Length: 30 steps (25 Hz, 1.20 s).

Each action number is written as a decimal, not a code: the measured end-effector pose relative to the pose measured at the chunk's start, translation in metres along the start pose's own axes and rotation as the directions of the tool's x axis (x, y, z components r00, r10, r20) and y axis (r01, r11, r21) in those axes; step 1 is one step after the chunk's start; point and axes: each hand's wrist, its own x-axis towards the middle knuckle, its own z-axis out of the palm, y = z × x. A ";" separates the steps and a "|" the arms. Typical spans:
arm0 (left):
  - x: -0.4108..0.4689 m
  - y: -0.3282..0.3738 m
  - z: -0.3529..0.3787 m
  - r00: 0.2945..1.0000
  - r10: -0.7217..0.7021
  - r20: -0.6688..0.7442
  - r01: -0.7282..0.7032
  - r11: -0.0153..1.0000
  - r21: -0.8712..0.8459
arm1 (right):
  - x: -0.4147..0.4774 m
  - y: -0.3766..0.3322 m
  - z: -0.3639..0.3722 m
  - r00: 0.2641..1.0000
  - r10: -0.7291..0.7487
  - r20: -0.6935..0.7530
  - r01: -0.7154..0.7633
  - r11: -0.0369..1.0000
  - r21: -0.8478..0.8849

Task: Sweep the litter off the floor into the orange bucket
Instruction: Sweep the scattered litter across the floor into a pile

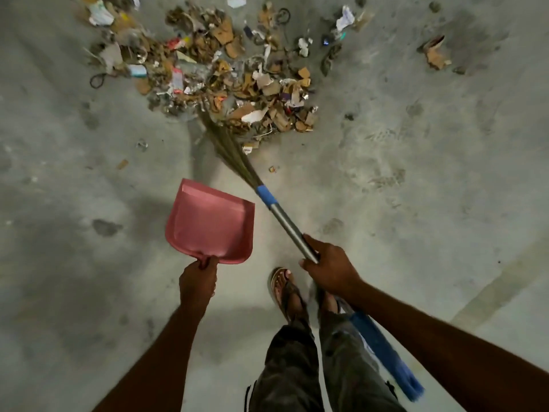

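The short handle of a pink dustpan [211, 224] is gripped by the left hand [198, 282], the fingers being curled closed round it, and the pan is held with its open mouth turned toward the litter heap [225, 72], well apart from the heap on its near side. The metal shaft of a broom [289, 230] is clasped by the right hand [329, 269], with fingers and thumb wrapped fully round it; the shaft is tilted toward the heap, and a blue band [266, 196] is seen where it joins the bristles [228, 144]. The near edge of the heap is touched by the bristle tips. The heap itself, made up of torn cardboard, paper, foil and wrappers, is spread across the grey concrete floor [416, 173]. A few small scraps [122, 164] are scattered just short of the heap on the near side, and a torn cardboard piece [435, 53] is found well to the right of it. A sandalled foot [285, 288] is planted far back from the heap, between the two hands, and the broom's blue end [386, 352] is seen still farther back, beside the trouser leg.
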 end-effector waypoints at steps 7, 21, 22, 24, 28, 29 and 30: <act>-0.006 -0.023 0.008 0.998 -0.060 -0.030 0.057 0.994 -0.098 | 0.093 0.027 -0.033 0.966 0.250 -0.061 -0.249 0.968 0.024; -0.062 0.019 0.071 1.000 0.003 0.004 -0.003 0.992 -0.127 | 0.016 0.060 -0.084 0.978 0.034 -0.204 -0.029 0.999 0.027; -0.062 0.009 0.067 1.000 -0.015 -0.003 0.014 0.993 -0.121 | 0.009 0.066 -0.074 0.991 0.031 -0.130 -0.033 0.999 -0.012; -0.063 -0.010 0.057 0.999 -0.049 -0.011 0.047 0.993 -0.110 | -0.003 0.083 -0.059 0.998 0.067 0.009 -0.066 0.994 -0.088; -0.070 -0.029 0.059 0.996 -0.094 0.001 0.094 0.988 -0.125 | -0.008 0.115 -0.074 0.969 0.245 0.035 -0.240 0.965 -0.110; -0.072 -0.027 0.064 0.996 -0.093 0.009 0.094 0.987 -0.134 | -0.004 0.116 -0.082 0.963 0.269 -0.028 -0.270 0.958 -0.097; -0.075 -0.024 0.070 0.996 -0.087 0.019 0.089 0.986 -0.142 | 0.001 0.116 -0.089 0.956 0.277 -0.098 -0.284 0.956 -0.070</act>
